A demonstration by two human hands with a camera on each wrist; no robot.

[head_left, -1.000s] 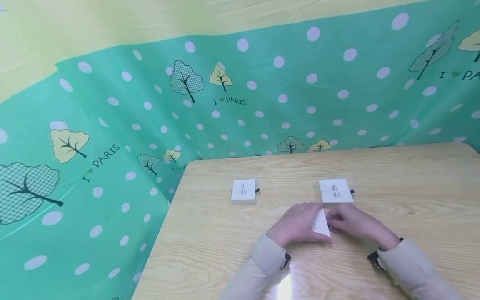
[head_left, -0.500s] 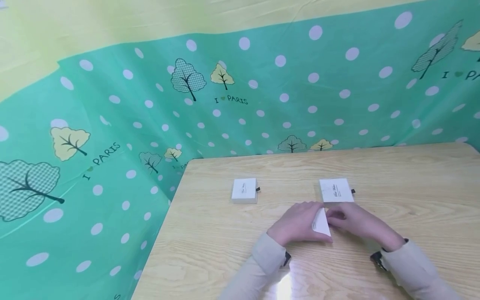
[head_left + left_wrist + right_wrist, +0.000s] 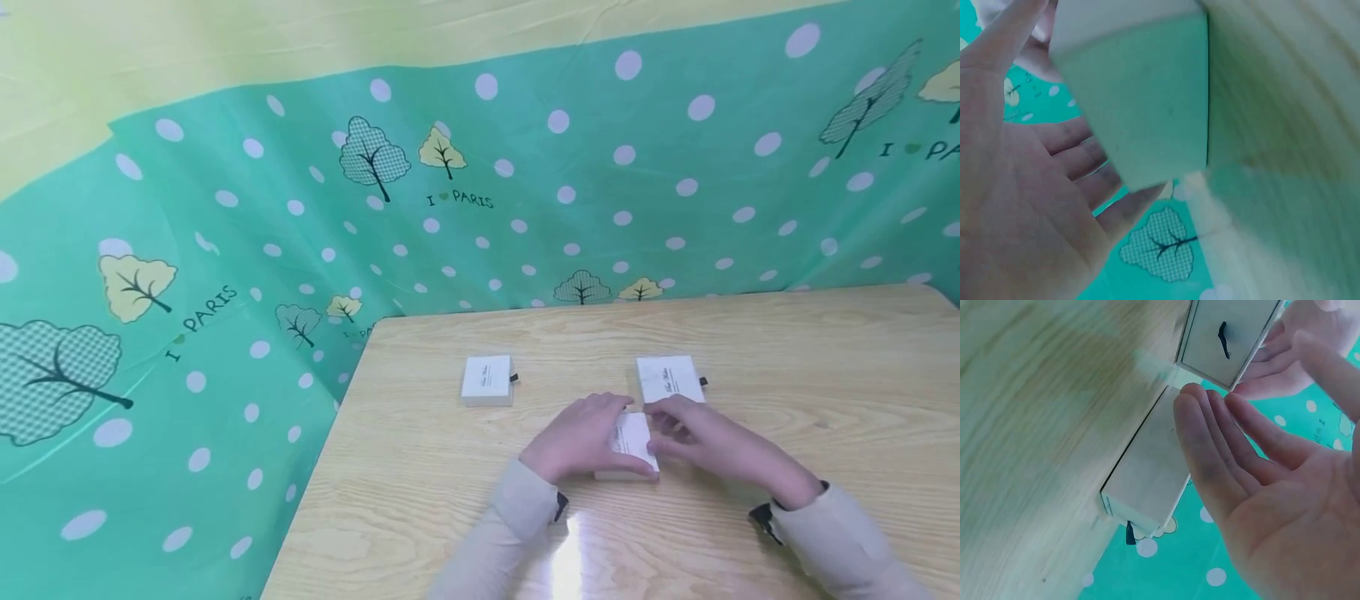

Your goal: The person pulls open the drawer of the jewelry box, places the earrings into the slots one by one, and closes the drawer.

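Wood-grain counter (image 3: 787,367), teal polka-dot cloth behind it; near its front middle sits a small white box (image 3: 630,446), held between both hands. Left hand (image 3: 581,437) cups the box's left side, fingers (image 3: 1094,159) curled round its wall in the left wrist view, thumb at the near edge. Right hand (image 3: 708,446) is at the box's right end, fingers (image 3: 1222,444) straight and together, tips just at the end face with the black pull tab (image 3: 1224,339); no pinch visible. Step in hand, as judged: box steadied, drawer end about to be worked. Next move likely calls for a fine pinch on that tab while the left hand keeps the sleeve from sliding. Second white box (image 3: 670,379) lies flat just beyond the right hand, tab (image 3: 702,382) on its right side. Third white box (image 3: 487,381) sits well to the left, apart from the hands, tab also right. Cloth (image 3: 300,250) printed with trees and "I PARIS", draped down past the counter's left edge; yellow band (image 3: 225,42) on top. Beige sleeves (image 3: 517,521) on both arms.
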